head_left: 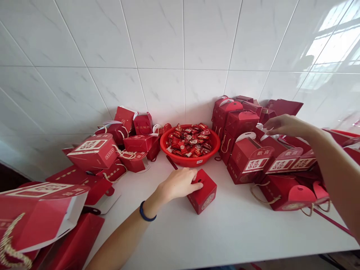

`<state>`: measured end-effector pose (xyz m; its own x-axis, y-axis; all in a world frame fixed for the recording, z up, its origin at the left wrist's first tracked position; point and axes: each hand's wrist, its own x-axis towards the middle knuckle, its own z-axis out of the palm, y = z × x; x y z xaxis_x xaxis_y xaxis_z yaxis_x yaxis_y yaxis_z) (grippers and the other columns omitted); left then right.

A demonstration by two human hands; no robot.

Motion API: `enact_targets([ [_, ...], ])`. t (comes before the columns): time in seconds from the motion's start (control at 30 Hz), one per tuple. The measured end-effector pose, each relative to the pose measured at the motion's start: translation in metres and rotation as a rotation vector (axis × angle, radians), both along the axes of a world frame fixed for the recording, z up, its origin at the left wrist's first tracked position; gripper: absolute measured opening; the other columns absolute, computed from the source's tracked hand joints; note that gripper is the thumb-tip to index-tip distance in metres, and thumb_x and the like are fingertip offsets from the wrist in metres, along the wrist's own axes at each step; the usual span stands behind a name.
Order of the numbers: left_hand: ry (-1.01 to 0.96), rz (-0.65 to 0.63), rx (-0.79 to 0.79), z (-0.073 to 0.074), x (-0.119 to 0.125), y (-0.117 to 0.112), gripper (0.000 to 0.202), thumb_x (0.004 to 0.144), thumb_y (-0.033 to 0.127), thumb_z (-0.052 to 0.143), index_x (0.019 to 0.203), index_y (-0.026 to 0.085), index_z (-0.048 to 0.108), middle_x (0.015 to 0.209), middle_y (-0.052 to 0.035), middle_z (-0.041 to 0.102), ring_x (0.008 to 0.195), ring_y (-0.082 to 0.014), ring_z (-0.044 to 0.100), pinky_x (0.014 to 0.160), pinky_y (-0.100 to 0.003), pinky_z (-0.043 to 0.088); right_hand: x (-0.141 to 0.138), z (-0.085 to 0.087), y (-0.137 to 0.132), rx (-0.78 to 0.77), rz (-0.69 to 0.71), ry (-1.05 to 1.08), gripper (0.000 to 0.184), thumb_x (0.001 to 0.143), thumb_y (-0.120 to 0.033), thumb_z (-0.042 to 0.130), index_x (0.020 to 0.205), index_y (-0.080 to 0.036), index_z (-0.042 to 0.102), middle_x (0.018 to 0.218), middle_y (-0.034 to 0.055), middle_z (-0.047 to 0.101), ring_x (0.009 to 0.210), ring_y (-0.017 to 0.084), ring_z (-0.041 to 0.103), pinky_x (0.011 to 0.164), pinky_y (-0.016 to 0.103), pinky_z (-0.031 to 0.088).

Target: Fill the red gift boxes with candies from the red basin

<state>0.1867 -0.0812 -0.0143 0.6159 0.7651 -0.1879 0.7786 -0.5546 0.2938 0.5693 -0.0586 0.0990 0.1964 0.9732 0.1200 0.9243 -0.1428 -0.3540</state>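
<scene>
A small red gift box (205,195) with a hole in its top and a round pale print on one side sits on the white table. My left hand (180,183), with a dark blue band on the wrist, grips this box at its left side, the thumb resting across the top. Over the right-hand pile, my right hand (284,124) is reaching with fingers stretched to the left and slightly bent. Its fingertips are close to the pale flap of a stacked red box (244,119); whether they touch it cannot be seen. Nothing shows in that hand.
Behind the box, a red plastic basin (188,162) holds many red-wrapped candies (191,140). More red gift boxes with rope handles lie heaped on the left (92,152) and stacked on the right (287,191). A tiled wall (160,45) closes off the back of the white table (225,236).
</scene>
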Motion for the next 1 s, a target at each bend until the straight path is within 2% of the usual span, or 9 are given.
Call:
enact_targets([
  [0.1,-0.018,0.0,-0.008,-0.001,-0.001,0.002,0.028,0.091,0.047,0.051,0.079,0.022,0.044,0.091,-0.0067,0.067,0.081,-0.0236,0.065,0.062,-0.032,0.038,0.003,-0.004,0.001,0.015,0.022,0.058,0.019,0.083,-0.016,0.068,0.099,-0.01,0.078,0.094,0.009,0.076,0.081,0.012,0.065,0.081,0.031,0.047],
  [0.17,-0.024,-0.002,-0.014,-0.002,-0.001,0.003,0.028,0.091,0.047,0.051,0.08,0.022,0.044,0.091,-0.0067,0.067,0.081,-0.0237,0.064,0.062,-0.032,0.039,0.002,-0.005,-0.002,0.037,-0.013,0.037,0.02,0.088,-0.026,0.066,0.096,-0.011,0.077,0.091,0.0081,0.075,0.078,0.012,0.062,0.079,0.03,0.045],
  [0.27,-0.023,0.001,-0.022,-0.001,0.0,0.003,0.029,0.091,0.048,0.051,0.081,0.022,0.044,0.09,-0.0064,0.067,0.08,-0.0238,0.064,0.062,-0.032,0.038,-0.004,-0.008,-0.003,0.078,-0.148,-0.117,0.043,0.087,-0.054,0.066,0.087,-0.012,0.073,0.083,0.0092,0.072,0.071,0.014,0.057,0.071,0.032,0.041],
  [0.33,-0.022,0.004,-0.028,-0.001,0.001,0.003,0.029,0.091,0.048,0.051,0.081,0.022,0.045,0.09,-0.0064,0.066,0.08,-0.0235,0.064,0.062,-0.032,0.038,-0.008,-0.011,-0.001,0.081,-0.206,-0.179,0.051,0.083,-0.063,0.066,0.086,-0.012,0.071,0.086,0.0111,0.071,0.072,0.015,0.056,0.07,0.032,0.039],
  [0.43,-0.019,0.011,-0.025,-0.001,0.001,0.004,0.029,0.091,0.049,0.051,0.081,0.022,0.045,0.091,-0.0066,0.066,0.08,-0.0235,0.064,0.061,-0.032,0.038,-0.011,-0.017,0.005,0.06,-0.213,-0.14,0.042,0.086,-0.051,0.067,0.092,-0.01,0.074,0.093,0.0124,0.072,0.075,0.015,0.056,0.073,0.032,0.039],
  [0.53,-0.005,0.014,-0.022,-0.002,0.001,0.004,0.03,0.091,0.05,0.05,0.081,0.022,0.045,0.091,-0.0073,0.066,0.08,-0.0241,0.064,0.061,-0.032,0.037,-0.009,-0.022,0.01,0.06,-0.203,-0.069,0.032,0.088,-0.037,0.067,0.092,-0.007,0.077,0.088,0.0117,0.072,0.072,0.013,0.056,0.074,0.032,0.04],
  [0.73,-0.006,0.013,-0.034,-0.001,0.001,0.004,0.03,0.091,0.05,0.049,0.08,0.023,0.043,0.091,-0.0066,0.066,0.08,-0.0242,0.063,0.061,-0.032,0.037,-0.001,-0.024,0.012,0.014,-0.161,-0.009,0.026,0.087,-0.026,0.065,0.094,-0.004,0.079,0.08,0.0093,0.072,0.064,0.01,0.054,0.071,0.031,0.042],
  [0.9,-0.017,0.015,-0.038,-0.002,0.002,0.005,0.031,0.091,0.051,0.05,0.081,0.023,0.044,0.091,-0.0066,0.066,0.08,-0.0243,0.063,0.062,-0.032,0.038,0.002,-0.019,0.012,-0.045,-0.061,-0.004,0.041,0.089,-0.039,0.064,0.109,-0.007,0.078,0.091,0.0115,0.076,0.077,0.013,0.062,0.078,0.033,0.044],
  [1.0,-0.019,0.021,-0.027,-0.004,0.002,0.005,0.03,0.091,0.05,0.051,0.082,0.022,0.045,0.091,-0.0059,0.066,0.08,-0.0237,0.063,0.063,-0.032,0.038,0.007,-0.018,0.014,-0.101,0.017,-0.006,0.04,0.089,-0.045,0.066,0.112,-0.015,0.079,0.099,0.0091,0.077,0.09,0.019,0.066,0.083,0.033,0.046],
])
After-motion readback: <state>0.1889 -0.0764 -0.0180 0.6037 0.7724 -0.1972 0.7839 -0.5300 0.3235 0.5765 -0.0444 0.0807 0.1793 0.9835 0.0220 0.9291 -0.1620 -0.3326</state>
